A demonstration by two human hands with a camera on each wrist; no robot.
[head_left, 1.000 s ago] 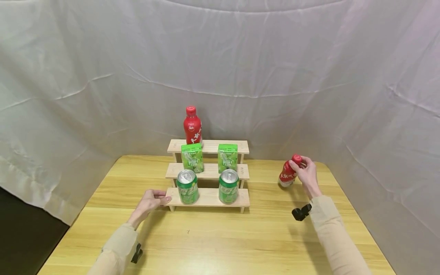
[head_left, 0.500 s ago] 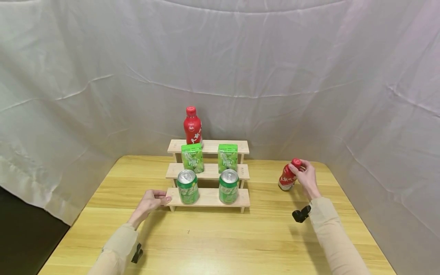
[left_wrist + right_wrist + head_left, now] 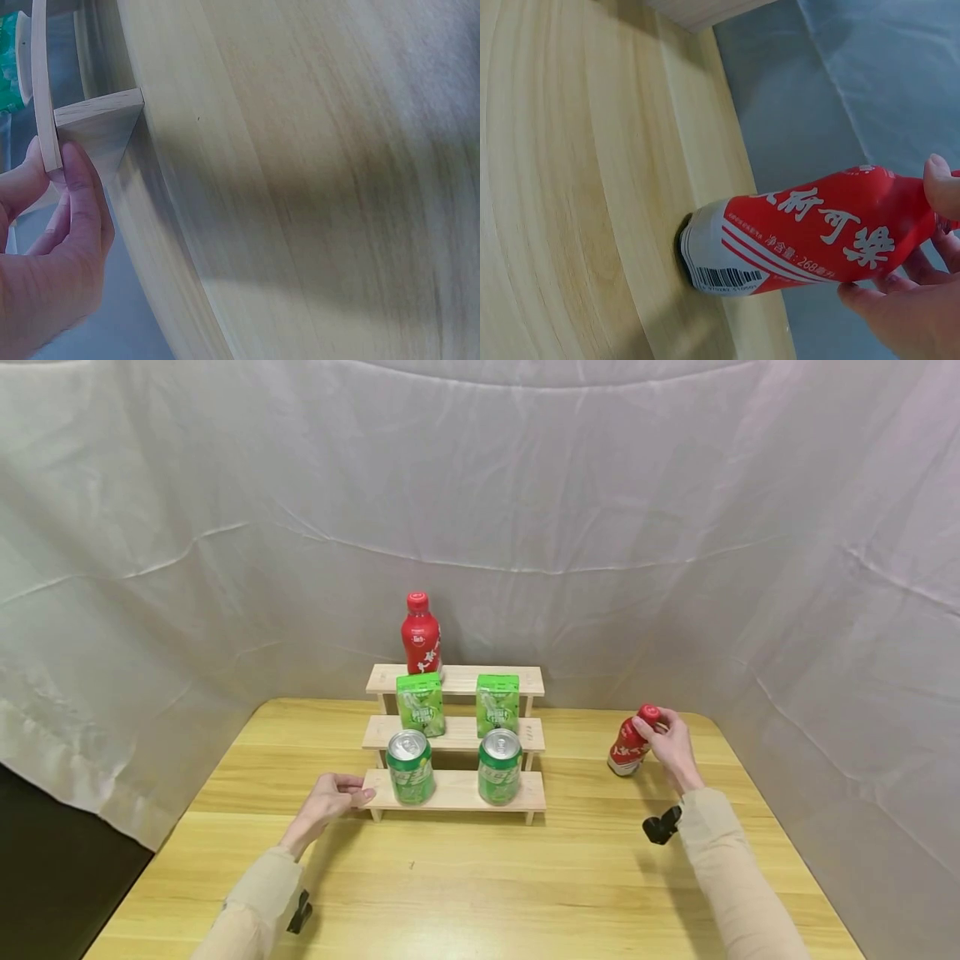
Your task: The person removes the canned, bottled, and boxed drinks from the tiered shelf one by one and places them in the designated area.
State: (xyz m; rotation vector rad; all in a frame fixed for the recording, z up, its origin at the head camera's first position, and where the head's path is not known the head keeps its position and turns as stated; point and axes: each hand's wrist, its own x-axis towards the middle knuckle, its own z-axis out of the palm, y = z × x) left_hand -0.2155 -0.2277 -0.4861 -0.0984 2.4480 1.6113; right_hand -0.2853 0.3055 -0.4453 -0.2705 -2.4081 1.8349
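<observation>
On the red bottle [image 3: 810, 229] below the right grip [image 3: 919, 311], white characters [image 3: 832, 218] read 府可樂, with 樂 nearest the grip. Alongside, a smaller line [image 3: 791, 254] reads 净含量: 268毫升. Farthest from the grip is a barcode [image 3: 727, 278], its digits unclear.

Long beige sleeves [image 3: 738, 877], lightly wrinkled; small black device [image 3: 660, 828] at each.

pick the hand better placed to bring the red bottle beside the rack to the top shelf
Probably the right hand: it holds the red bottle near its cap, while the left hand grips the bottom shelf.
</observation>
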